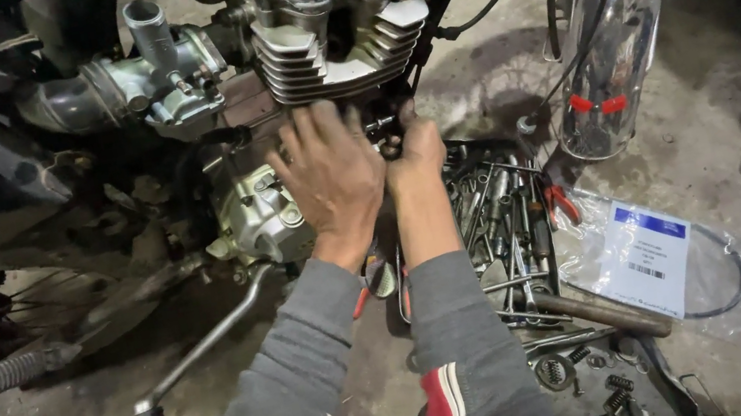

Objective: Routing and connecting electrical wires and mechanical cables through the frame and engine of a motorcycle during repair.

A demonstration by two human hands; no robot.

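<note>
Head view. The person's left hand (pixel 330 180) lay flat against the side of the motorcycle engine (pixel 265 216), fingers spread wide and pointing up toward the finned cylinder (pixel 333 52); it gripped nothing that could be seen. The right hand (pixel 413 152) was just beside it, fingers curled in close around a small dark part (pixel 390 136) at the engine's side, just below the fins; what that part was could not be told. Both forearms wore grey sleeves with red and white stripes. To the right, on the concrete floor, a tool tray (pixel 504 215) held loose wrenches and sockets. Beside it lay a clear plastic bag (pixel 665 263) with a white label. The carburettor (pixel 163 67) sat upper left, the kick lever (pixel 202 344) lower left.
</note>
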